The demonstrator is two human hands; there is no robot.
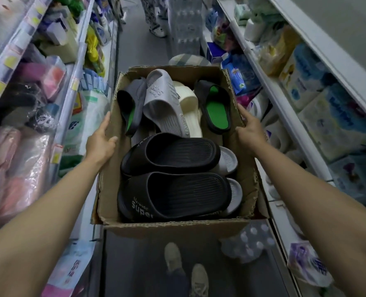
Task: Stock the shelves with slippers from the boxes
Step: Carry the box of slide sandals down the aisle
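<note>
The left hand (101, 143) at nine o'clock and the right hand (251, 130) at three o'clock are gripping the walls of the cardboard box (111, 189), which is holding slippers (171, 155).

box (110, 189): brown cardboard, matt and rough, with torn, ragged edges
black slippers (173, 155): soft-looking rubbery foam, matt, with fine ridges on the soles
grey slipper (162, 103): matt rubbery plastic, ribbed, with raised letters
cream slipper (188, 97): matt, smooth, with wide ridges
green-lined slippers (217, 110): dark matt outside, bright smooth green inside
shelves (285, 108): painted metal, smooth, pale
bags on the left shelf (12, 159): thin clear plastic, shiny and crinkly
packs on the right shelf (332, 125): printed plastic wrap, a bit glossy
floor (134, 264): dark, smooth, shiny
</note>
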